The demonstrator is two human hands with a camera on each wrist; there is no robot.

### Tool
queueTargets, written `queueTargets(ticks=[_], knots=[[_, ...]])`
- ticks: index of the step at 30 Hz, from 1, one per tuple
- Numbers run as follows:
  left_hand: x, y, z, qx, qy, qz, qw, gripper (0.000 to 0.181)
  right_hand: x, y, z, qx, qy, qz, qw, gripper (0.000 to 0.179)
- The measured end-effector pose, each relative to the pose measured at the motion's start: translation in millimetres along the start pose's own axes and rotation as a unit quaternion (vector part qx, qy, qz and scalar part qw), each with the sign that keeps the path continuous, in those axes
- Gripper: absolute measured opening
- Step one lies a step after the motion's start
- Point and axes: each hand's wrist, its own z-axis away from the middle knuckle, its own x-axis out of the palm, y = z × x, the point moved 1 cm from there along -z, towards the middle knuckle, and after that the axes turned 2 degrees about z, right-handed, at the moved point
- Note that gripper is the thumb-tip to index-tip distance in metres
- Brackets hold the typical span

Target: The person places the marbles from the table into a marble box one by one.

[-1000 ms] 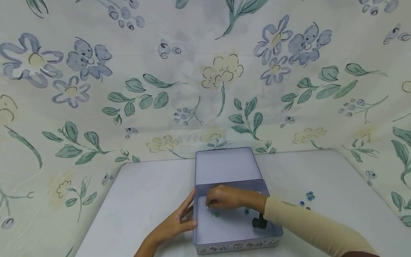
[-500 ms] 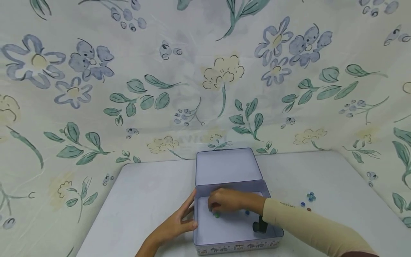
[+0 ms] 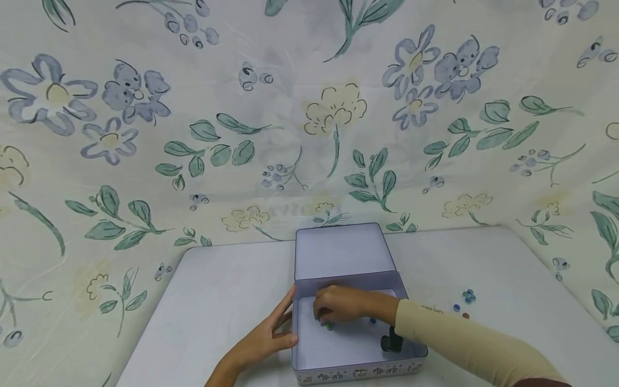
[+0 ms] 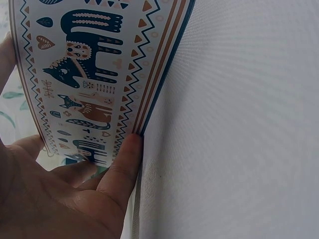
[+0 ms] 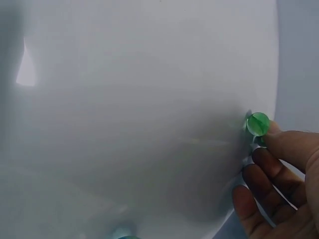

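Green marble point(image 5: 258, 124) is on box floor, L half, nearer L wall than R, approx. midway b/w front + back edges. R hand point(image 3: 338, 303) is right over it: fingers curled, thumb-index gap narrow, thumb tip at the marble; can't tell if it's actually pinched. Box point(image 3: 333, 352) is open, pale lilac inside; lid point(image 3: 343, 251) tipped back, its top close to tabletop's far edge. L hand point(image 3: 261, 336) is at box's L wall, thumb + fingers straight and spread wide against the side, gripping nothing small. That side has printed animals, zigzags + stripes, per L wrist view. Blue marble point(image 3: 372, 321) also on box floor, R of R hand, under the forearm. Black gadget point(image 3: 391, 341) nr box's front R corner, just below cream sleeve point(image 3: 450, 330); can't tell if attached to the arm. On white tabletop point(image 3: 232, 285), R of box, toward R edge: blue-green cluster point(image 3: 468, 296), w/ blue piece point(image 3: 456, 308) + brownish piece point(image 3: 466, 316) nr it. Floral sheet point(image 3: 271, 134) rises behind tabletop's far edge + along both sides.
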Motion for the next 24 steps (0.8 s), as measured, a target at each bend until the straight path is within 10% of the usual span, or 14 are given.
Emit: queueTargets(ticks=[24], knots=[[-0.5, 0.9, -0.4, 0.015, -0.006, -0.012, 0.9998, 0.091, -2.0, 2.7, -0.3, -0.016, 0.01, -0.008, 0.9998, 0.015]])
